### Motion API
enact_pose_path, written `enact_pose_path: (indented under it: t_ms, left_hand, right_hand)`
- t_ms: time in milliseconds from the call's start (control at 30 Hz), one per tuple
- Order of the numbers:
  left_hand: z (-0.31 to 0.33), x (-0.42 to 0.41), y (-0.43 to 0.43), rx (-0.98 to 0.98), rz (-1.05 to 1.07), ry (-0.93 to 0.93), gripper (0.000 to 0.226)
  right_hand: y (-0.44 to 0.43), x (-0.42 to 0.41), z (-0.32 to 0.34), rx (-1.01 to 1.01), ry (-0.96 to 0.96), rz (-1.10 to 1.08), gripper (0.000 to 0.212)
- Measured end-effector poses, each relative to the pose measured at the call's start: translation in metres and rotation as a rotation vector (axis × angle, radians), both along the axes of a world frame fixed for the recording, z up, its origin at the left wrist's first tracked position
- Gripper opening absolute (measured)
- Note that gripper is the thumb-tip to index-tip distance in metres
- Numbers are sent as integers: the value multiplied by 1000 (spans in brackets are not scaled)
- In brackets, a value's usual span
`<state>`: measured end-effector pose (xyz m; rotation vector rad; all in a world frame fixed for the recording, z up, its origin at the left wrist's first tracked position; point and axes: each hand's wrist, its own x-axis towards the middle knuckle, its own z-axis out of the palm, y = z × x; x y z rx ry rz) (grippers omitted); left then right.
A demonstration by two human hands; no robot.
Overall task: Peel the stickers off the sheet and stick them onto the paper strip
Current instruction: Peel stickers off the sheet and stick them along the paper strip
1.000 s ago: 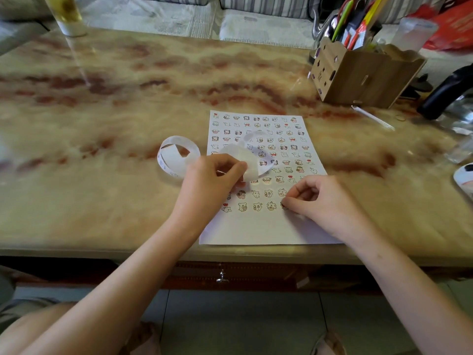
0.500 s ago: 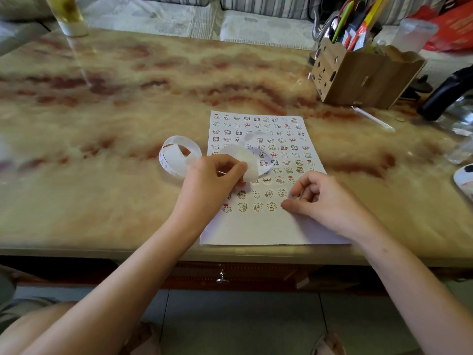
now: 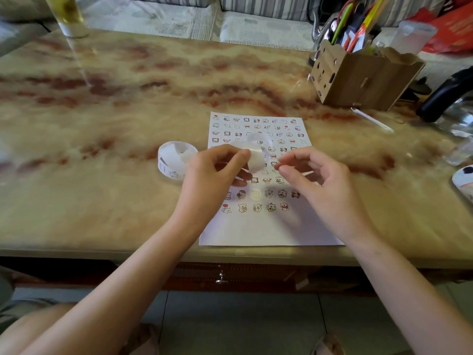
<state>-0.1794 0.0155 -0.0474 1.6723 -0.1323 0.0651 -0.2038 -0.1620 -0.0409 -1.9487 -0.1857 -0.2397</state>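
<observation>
— So, how many hands are over the table?

— Two. The left hand is raised above the sticker sheet, with thumb and forefinger pinched on the white paper strip. The right hand floats just beside it, fingers loosely curled, thumb and forefinger nearly meeting. Whether a sticker sits between those tips I cannot tell; the hand is blurred.

— One strip, then?

— One, as far as I can see. It runs from the left hand's pinch out to a curled loop resting on the table left of the sheet. A few small printed pictures show on the loop's outer face.

— And the sheet?

— One sheet, lying flat near the table's front edge, between the two forearms. Its far rows are full of little cartoon stickers; the bottom row holds five, and the row above has a pale blank spot among the rest. The lowest part of the sheet is bare white.

— Anything else up there?

— One cardboard pen holder at the far right, stuffed with pens, and one glass of yellow drink at the far left corner.
</observation>
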Motion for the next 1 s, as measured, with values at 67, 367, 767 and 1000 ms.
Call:
enact_pose_path:
  t_ms: [67, 367, 767, 1000]
  left_hand:
    - [1, 0, -1, -40, -19, 4, 17]
    - [1, -1, -3, -119, -74, 46, 22]
    - [2, -2, -2, -81, -123, 90, 6]
    - [2, 0, -1, -92, -137, 111, 6]
  right_hand:
    - [6, -1, 2, 31, -39, 50, 14]
    - [13, 1, -1, -10, -105, 30, 12]
    - [15, 3, -4, -23, -139, -20, 15]
    - [15, 3, -5, -53, -149, -24, 12]
